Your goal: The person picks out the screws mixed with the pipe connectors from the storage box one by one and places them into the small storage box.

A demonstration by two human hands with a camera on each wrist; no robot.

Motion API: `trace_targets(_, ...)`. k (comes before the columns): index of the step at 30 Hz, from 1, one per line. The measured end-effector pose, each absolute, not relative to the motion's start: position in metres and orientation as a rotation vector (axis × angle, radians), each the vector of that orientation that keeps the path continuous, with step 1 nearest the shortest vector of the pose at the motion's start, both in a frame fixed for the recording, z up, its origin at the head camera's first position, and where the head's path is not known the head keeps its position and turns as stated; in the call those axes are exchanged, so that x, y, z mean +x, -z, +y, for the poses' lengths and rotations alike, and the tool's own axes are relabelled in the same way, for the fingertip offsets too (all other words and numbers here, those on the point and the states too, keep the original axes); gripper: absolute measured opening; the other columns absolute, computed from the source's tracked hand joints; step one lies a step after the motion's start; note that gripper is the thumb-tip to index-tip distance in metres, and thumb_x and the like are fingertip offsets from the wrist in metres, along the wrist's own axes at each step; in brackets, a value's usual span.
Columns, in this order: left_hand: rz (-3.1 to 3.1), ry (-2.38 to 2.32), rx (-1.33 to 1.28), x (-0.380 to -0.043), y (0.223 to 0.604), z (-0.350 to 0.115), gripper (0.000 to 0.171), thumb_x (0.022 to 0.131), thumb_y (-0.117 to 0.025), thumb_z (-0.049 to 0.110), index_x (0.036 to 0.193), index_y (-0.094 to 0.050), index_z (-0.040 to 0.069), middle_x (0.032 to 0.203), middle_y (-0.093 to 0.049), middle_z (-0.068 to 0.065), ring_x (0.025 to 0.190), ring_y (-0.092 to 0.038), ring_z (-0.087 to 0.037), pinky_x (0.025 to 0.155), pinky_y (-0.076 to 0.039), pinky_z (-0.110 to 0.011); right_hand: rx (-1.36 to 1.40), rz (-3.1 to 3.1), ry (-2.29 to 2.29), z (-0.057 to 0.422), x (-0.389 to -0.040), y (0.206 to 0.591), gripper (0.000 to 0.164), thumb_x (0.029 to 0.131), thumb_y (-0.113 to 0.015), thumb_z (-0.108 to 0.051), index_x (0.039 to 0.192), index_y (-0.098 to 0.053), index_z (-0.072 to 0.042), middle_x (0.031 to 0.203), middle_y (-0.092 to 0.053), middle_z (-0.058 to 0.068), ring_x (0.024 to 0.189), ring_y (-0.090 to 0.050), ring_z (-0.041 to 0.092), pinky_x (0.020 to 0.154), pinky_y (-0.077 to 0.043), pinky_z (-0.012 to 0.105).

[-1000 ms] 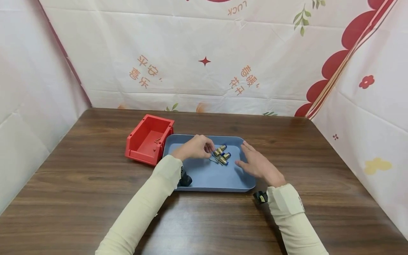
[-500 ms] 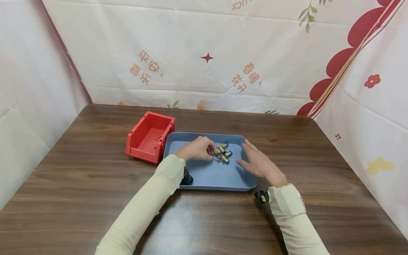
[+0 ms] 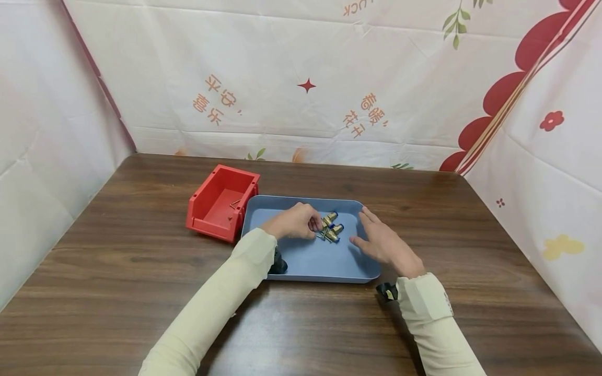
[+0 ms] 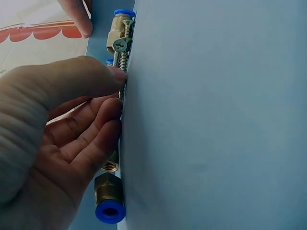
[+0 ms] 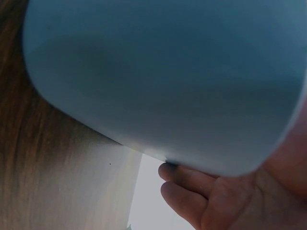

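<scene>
My left hand (image 3: 296, 220) is down in the blue-grey tray (image 3: 315, 263), fingers curled. In the left wrist view its thumb and fingertips pinch at a screw (image 4: 123, 61), whose lower end they hide. More screws (image 3: 324, 235) lie crossed beside it. Several brass push-in fittings with blue collars, such as one fitting (image 3: 333, 236), lie in a cluster just right of the fingers. Another fitting (image 4: 109, 194) is near the hand's underside in the left wrist view. My right hand (image 3: 385, 243) rests at the tray's right edge, fingers extended along the outside of the rim.
A red parts bin (image 3: 213, 230) stands against the tray's left side, with a few small screws (image 3: 235, 203) inside. The brown wooden table (image 3: 301, 324) runs back to a printed white curtain (image 3: 282, 62). Wrist cameras are strapped below both hands.
My left hand has moved slightly right and down to the screws, its thumb and fingers closing in. The right hand stays at the tray edge. The head view has shifted slightly.
</scene>
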State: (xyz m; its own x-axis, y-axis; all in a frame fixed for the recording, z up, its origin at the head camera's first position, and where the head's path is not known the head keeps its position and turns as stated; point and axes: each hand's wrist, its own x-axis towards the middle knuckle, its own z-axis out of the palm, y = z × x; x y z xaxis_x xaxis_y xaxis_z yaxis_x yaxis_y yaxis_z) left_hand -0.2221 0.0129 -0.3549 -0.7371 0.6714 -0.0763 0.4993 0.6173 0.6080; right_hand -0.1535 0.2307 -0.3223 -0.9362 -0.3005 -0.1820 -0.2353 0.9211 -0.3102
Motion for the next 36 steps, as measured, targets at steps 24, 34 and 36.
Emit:
trace_targets(24,2.527,-0.851,0.931,-0.2209,0.3558,0.0125,0.009,0.082,-0.067,0.002,0.084,-0.07,0.01,0.08,-0.064,-0.001,0.069,-0.053,-0.012,0.063,-0.045,-0.019,-0.406,2.87,0.425,0.231,-0.1522,0.3233,0.069,0.096,-0.054,-0.024,0.144,-0.021,0.014,0.155,-0.01,0.029,0.143,-0.017,0.043,0.112,-0.023,0.056)
trace_targets(34,2.623,-0.92,0.885,-0.221,0.3575,0.007,0.006,0.084,-0.065,0.003,0.086,-0.069,0.007,0.081,-0.064,-0.003,0.07,-0.054,-0.013,0.064,-0.047,-0.02,-0.396,2.871,0.426,0.2309,-0.1518,0.3236,0.07,0.096,-0.055,-0.024,0.144,-0.021,0.013,0.156,-0.009,0.028,0.143,-0.016,0.042,0.112,-0.023,0.056)
trace_targets(36,2.639,-0.934,0.875,-0.2213,0.3571,0.0064,0.006,0.084,-0.065,0.003,0.086,-0.069,0.007,0.081,-0.064,-0.003,0.07,-0.054,-0.013,0.064,-0.047,-0.02,-0.399,2.873,0.425,0.231,-0.1518,0.3234,0.071,0.096,-0.055,-0.024,0.144,-0.021,0.014,0.155,-0.009,0.029,0.142,-0.016,0.043,0.111,-0.023,0.056)
